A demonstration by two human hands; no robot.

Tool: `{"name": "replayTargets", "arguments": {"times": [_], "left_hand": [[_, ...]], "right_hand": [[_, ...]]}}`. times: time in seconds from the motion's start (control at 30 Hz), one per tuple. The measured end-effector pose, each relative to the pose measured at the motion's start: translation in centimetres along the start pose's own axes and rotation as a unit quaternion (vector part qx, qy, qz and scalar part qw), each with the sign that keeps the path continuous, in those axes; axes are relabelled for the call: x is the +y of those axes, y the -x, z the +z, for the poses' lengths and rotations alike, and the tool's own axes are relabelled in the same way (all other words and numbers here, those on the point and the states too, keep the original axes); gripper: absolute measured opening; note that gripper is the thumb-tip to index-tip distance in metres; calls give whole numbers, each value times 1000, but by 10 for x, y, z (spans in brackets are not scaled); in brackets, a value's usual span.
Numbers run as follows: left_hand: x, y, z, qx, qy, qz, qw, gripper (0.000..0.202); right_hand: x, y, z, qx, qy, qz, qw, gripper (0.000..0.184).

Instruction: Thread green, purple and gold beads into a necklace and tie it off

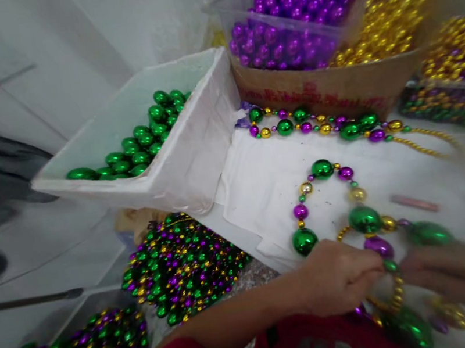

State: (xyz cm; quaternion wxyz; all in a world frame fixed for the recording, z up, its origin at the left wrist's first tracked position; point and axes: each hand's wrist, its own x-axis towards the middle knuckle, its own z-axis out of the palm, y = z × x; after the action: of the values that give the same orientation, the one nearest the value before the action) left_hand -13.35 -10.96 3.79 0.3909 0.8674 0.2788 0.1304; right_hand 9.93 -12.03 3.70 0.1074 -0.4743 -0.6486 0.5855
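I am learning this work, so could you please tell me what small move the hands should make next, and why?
Probably slide the small green bead up against the purple bead: the left hand and the blurred right hand meet on the strand exactly there, while the rest lies looped on the white sheet.

The only view comes from a camera on the person's head, facing forward and steeply down over a white-covered table (270,191). It sits close. The left hand (337,275) and right hand (451,271) fill the near right edge, the right one blurred, with the bead string (322,169) they work on just beyond. The view is rolled, so the table's edge runs slantwise. A white box (194,156) of green beads (143,141) lies mid-left, purple beads (290,12) far right, and heaps of mixed beads (180,264) near left, lower than the tabletop.
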Motion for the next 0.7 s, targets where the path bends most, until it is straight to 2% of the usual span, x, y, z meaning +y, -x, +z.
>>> {"name": "replayTargets", "arguments": {"times": [0.07, 0.13, 0.3, 0.5, 0.7], "left_hand": [[-1, -2, -3, -4, -10, -7, 1000, 25], [-2, -5, -6, -8, -15, -11, 1000, 25], [-2, -8, -4, -22, -14, -14, 1000, 26], [-5, -11, 3, -22, -13, -26, 999, 27], [-9, -12, 5, -34, -5, -31, 999, 29]], "right_hand": [[-8, -2, -2, -52, -8, 15, 998, 38], [-14, -4, -4, -59, -15, 18, 998, 41], [-15, 0, -3, -47, 8, 1, 999, 33], [-14, 1, -2, -24, 103, -41, 994, 31], [-8, 1, 2, 0, 142, -68, 988, 29]]}}
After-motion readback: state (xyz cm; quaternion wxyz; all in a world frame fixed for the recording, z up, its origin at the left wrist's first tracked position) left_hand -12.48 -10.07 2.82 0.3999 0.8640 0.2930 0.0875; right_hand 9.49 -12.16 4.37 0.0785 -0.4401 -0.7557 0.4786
